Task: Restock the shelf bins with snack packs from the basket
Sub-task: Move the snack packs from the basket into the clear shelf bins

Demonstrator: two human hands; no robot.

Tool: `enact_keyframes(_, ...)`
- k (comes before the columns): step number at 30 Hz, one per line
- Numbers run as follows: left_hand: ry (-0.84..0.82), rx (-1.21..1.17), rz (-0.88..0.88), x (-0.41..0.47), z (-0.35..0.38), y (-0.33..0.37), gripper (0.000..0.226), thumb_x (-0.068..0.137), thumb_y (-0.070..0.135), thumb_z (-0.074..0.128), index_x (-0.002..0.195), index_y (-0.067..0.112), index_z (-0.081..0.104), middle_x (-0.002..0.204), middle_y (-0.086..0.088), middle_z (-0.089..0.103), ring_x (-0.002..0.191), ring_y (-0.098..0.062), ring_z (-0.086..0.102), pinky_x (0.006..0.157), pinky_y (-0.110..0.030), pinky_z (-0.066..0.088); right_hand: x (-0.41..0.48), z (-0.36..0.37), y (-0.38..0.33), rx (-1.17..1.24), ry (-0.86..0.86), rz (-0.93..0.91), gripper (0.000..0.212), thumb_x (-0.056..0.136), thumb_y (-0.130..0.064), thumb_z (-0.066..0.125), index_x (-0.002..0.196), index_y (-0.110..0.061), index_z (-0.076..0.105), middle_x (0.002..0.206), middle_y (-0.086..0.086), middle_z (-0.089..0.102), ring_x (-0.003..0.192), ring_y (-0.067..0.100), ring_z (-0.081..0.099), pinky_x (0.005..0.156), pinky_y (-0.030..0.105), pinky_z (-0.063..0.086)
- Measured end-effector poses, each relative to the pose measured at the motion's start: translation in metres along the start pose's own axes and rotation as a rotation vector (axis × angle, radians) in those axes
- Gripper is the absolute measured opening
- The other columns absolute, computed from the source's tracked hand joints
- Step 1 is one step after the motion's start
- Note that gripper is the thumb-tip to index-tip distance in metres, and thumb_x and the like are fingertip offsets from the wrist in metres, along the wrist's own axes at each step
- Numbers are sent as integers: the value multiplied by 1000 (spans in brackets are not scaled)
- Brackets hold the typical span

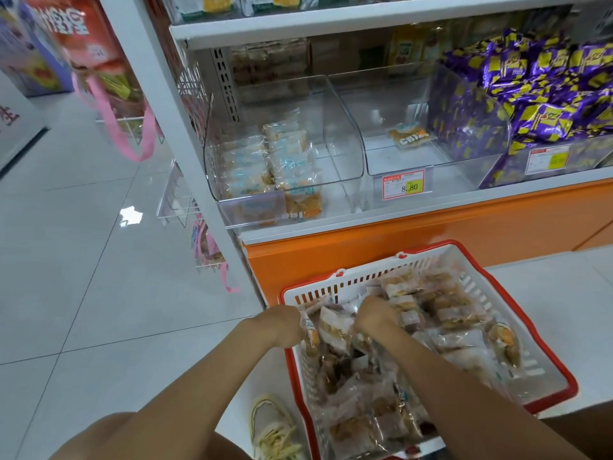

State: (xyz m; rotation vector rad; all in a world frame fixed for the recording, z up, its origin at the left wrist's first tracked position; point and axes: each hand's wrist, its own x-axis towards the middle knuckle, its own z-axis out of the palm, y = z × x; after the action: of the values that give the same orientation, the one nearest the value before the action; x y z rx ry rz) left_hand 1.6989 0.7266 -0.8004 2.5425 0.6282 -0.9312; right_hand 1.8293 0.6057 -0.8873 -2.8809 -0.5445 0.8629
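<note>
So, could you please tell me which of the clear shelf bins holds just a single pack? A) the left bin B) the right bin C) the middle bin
C: the middle bin holds one lone pack, while the left bin has a pile of clear packs and the right bin is heaped with purple packs.

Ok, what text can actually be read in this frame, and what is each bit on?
"8.80": price tag on the middle bin.
"CRIZ", then cut off: pack in that bin.
Too blurred to read: right tag, purple packs, banner, left-bin packs, basket packs.
</note>
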Motion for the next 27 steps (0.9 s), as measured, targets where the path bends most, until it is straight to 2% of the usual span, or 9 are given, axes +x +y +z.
enact_keyframes(2,23,-73,-25,1,-3,3,21,98,21,46,97,7,62,67,0,42,60,-9,43,58,-19,36,-2,-15,0,57,40,-30,17,83,-15,68,98,-9,62,90,2,67,79,16,66,59,25,52)
enact_keyframes(4,43,-274,-68,1,-10,9,31,97,35,49,100,7,63,71,-1,51,67,-13,52,63,-21,43,-9,-31,2,176,115,-106,5,82,-11,67,87,-11,66,86,2,69,75,15,66,66,28,56)
enact_keyframes(6,2,-686,-108,0,-19,14,45,92,51,51,109,10,61,98,-10,67,86,-22,65,75,-27,54,-24,-47,4,357,256,-258,20,79,-6,68,66,-18,59,81,0,64,75,16,62,69,28,54)
enact_keyframes(8,-93,-1122,-47,-3,-28,22,55,89,56,52,127,17,48,123,-23,60,103,-30,65,86,-35,55,-49,-61,2,495,405,-464,38,78,-2,69,60,-26,47,92,-7,55,81,11,55,75,18,44)
enact_keyframes(12,-59,-1722,124,-9,-44,32,52,76,42,67,118,14,55,109,-23,68,97,-31,68,86,-36,56,-79,-63,2,611,536,-771,27,80,0,69,71,-17,49,126,-11,49,115,-5,46,89,9,34)
enact_keyframes(17,9,-1835,224,-17,-52,37,47,73,16,68,117,6,57,91,-13,71,76,-22,71,67,-31,60,-90,-63,17,681,491,-916,15,85,-29,70,88,-18,60,143,-15,41,139,8,31,108,26,31)
enact_keyframes(21,-29,-1840,278,-20,-54,37,38,70,6,64,107,2,59,96,-19,70,77,-24,71,75,-36,59,-96,-76,27,854,458,-854,11,89,-29,63,98,-24,67,139,-24,44,129,-1,42,100,10,35)
enact_keyframes(24,-42,-1845,344,-20,-56,38,32,75,0,59,107,4,58,98,-19,71,82,-27,71,80,-39,56,-93,-86,33,1105,315,-721,45,80,-19,75,118,-32,56,138,-25,44,125,-5,46,100,13,40)
enact_keyframes(27,-81,-1782,385,-20,-59,42,33,78,1,58,111,3,58,108,-22,68,88,-29,70,77,-38,58,-88,-93,38,1157,131,-607,59,69,-33,78,122,-33,53,124,-17,60,115,1,57,96,22,47)
